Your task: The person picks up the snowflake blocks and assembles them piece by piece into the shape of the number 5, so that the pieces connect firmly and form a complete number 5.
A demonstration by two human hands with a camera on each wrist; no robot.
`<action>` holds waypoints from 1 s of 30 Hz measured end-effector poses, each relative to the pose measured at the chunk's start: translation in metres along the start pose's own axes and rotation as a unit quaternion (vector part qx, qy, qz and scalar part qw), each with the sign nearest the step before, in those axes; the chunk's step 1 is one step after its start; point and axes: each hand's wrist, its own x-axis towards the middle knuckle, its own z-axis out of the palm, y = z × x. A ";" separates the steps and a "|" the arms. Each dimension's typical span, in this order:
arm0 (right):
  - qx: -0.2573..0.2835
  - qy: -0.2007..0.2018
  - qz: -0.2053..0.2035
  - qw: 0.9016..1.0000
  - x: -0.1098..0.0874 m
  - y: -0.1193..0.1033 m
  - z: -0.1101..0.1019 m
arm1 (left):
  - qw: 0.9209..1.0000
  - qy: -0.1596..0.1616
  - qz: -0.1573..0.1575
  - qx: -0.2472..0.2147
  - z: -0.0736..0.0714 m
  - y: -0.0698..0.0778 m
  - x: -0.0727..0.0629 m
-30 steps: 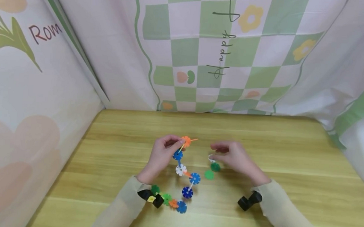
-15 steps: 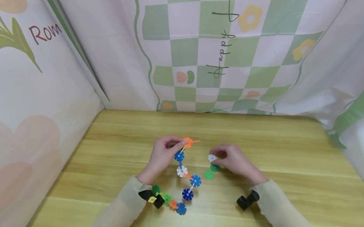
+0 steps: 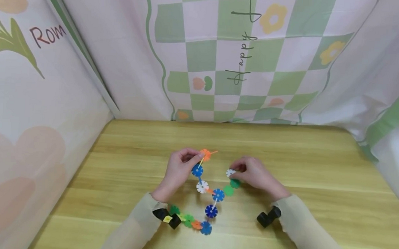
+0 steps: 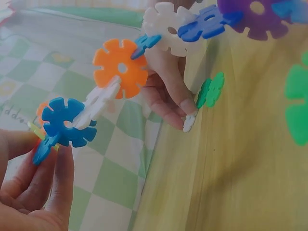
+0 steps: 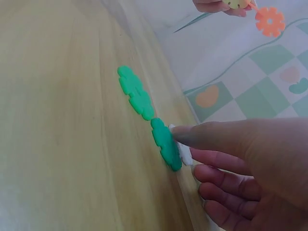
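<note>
My left hand [image 3: 179,167] pinches a chain of interlocking plastic snowflake discs near its top, by the orange disc [image 3: 205,155]. From there the chain hangs in a zigzag through a blue disc [image 3: 197,170], a white one [image 3: 202,186] and more blue ones, then bends left beneath the wrist in orange and green. In the left wrist view, fingertips hold it beside a blue disc [image 4: 67,120]. My right hand [image 3: 256,173] has thumb and finger on a loose white snowflake disc [image 5: 183,149], which sits against a dark green disc [image 5: 166,144] on the table.
A light green disc [image 5: 135,94] lies on the wooden table [image 3: 319,177] just beyond the dark green one. Black wrist cameras stick out below both sleeves. A checked curtain [image 3: 234,58] closes off the table's far edge; another printed cloth [image 3: 41,130] stands on the left.
The hanging chain has swung slightly right, its lower discs now nearer the loose green ones. The white disc under my right hand has turned its face up and shifted slightly left.
</note>
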 end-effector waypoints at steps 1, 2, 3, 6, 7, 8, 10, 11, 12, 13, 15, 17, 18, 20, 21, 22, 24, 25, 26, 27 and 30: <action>0.003 -0.001 0.003 1.000 0.000 -0.001 0.000 | 1.000 0.003 -0.001 0.000 0.000 0.000 0.000; 0.007 -0.003 0.005 1.000 0.001 -0.001 0.000 | 1.000 0.005 -0.002 0.001 0.000 0.000 0.001; 0.011 -0.004 0.007 1.000 0.001 -0.002 0.001 | 1.000 0.007 -0.004 0.001 0.000 0.001 0.001; 0.021 -0.007 0.008 1.000 0.001 -0.002 0.001 | 1.000 0.013 -0.009 0.004 0.000 0.003 0.000; 0.025 -0.008 0.008 1.000 0.002 -0.002 0.001 | 1.000 0.014 -0.011 0.006 0.000 0.004 0.000; 0.028 -0.008 0.007 1.000 0.001 -0.002 0.002 | 1.000 0.015 -0.012 0.007 0.000 0.004 0.000; 0.034 -0.008 0.004 0.999 0.001 -0.002 0.002 | 1.000 0.015 -0.013 0.004 0.000 0.005 0.000; 0.038 -0.007 0.003 0.999 0.001 -0.002 0.002 | 1.000 0.014 -0.013 0.003 0.000 0.005 0.000; 0.043 -0.007 0.004 0.999 0.001 -0.002 0.002 | 1.000 0.014 -0.013 0.002 0.000 0.005 0.001; 0.048 -0.005 0.005 0.999 0.001 -0.002 0.003 | 1.000 0.014 -0.013 0.002 0.000 0.005 0.001; 0.060 0.000 0.005 0.998 0.001 -0.003 0.003 | 1.000 0.014 -0.008 0.001 0.000 0.004 0.001; 0.073 0.006 0.005 0.997 0.000 -0.006 0.003 | 1.000 0.014 -0.006 0.000 0.000 0.004 0.001; 0.079 0.009 0.004 0.997 0.000 -0.007 0.002 | 1.000 0.015 -0.006 -0.001 0.000 0.004 0.001; 0.094 0.017 -0.002 0.995 -0.001 -0.012 0.000 | 1.000 0.016 -0.006 -0.003 0.001 0.003 0.001; 0.098 0.023 -0.006 0.995 -0.002 -0.014 -0.001 | 1.000 0.017 -0.008 -0.005 0.001 0.003 0.001; 0.102 0.029 -0.012 0.994 -0.002 -0.017 -0.003 | 1.000 0.018 -0.010 -0.007 0.001 0.003 0.001; 0.110 0.040 -0.021 0.993 -0.003 -0.022 -0.006 | 1.000 0.019 -0.012 -0.010 0.001 0.002 0.001; 0.113 0.046 -0.025 0.992 -0.003 -0.025 -0.007 | 1.000 0.020 -0.013 -0.010 0.001 0.002 0.001; 0.116 0.052 -0.027 0.991 -0.004 -0.028 -0.008 | 1.000 0.021 -0.014 -0.011 0.002 0.002 0.001; 0.121 0.057 -0.031 0.991 -0.004 -0.030 -0.010 | 1.000 0.022 -0.015 -0.009 0.002 0.002 0.001; 0.137 0.070 -0.024 0.988 -0.004 -0.039 -0.013 | 0.999 0.025 -0.021 -0.004 0.003 0.002 0.002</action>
